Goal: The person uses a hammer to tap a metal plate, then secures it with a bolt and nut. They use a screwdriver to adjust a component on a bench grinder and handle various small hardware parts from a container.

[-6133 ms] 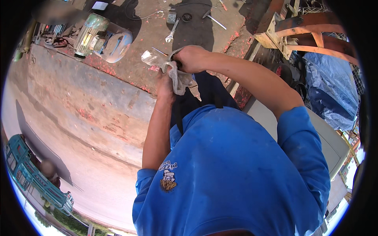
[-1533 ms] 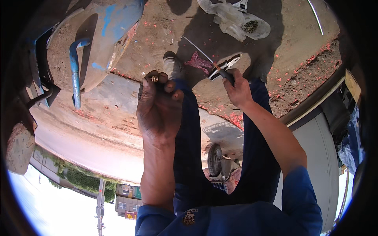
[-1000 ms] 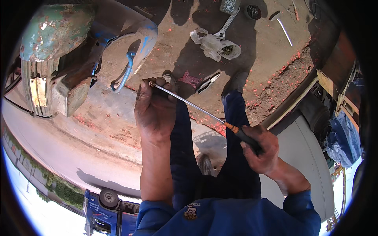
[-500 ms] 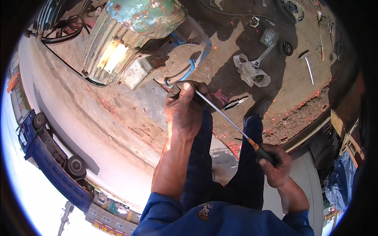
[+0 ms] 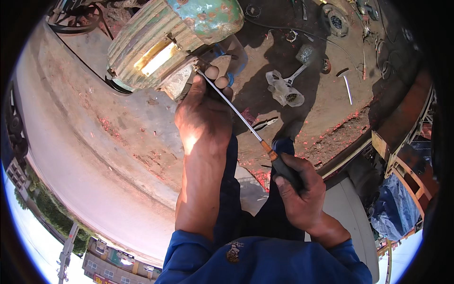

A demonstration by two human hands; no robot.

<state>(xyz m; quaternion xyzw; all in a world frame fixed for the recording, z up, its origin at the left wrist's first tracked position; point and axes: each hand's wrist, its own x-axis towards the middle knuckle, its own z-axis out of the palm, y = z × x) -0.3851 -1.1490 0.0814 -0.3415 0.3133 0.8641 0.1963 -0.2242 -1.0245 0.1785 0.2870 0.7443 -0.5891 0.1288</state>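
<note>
My right hand (image 5: 305, 194) is wrapped round the dark handle of a long screwdriver (image 5: 236, 112), which has an orange collar and a bright shaft. The shaft slants up and left to an open box (image 5: 177, 81) on the side of a worn green electric motor (image 5: 137, 49). A small brass-coloured piece (image 5: 196, 69) shows at the tip. Beside it my left hand (image 5: 203, 111) is closed, thumb and fingertips on either side of the shaft's end. Whether it grips the tip or a small part there is hidden. Blue tubing or cable (image 5: 230, 78) shows behind the fingers.
On the dirt ground right of the motor lie pliers (image 5: 265, 124), a clear plastic bag (image 5: 286, 90) of small parts, a hammer (image 5: 348, 87) and a round metal part (image 5: 336, 21). Red scraps are scattered about. A wheel (image 5: 78, 19) stands at far left.
Both hands and the screwdriver have moved: the tip now reaches the motor's box, and my left hand is up against it. My right hand has shifted left. The view has turned slightly.
</note>
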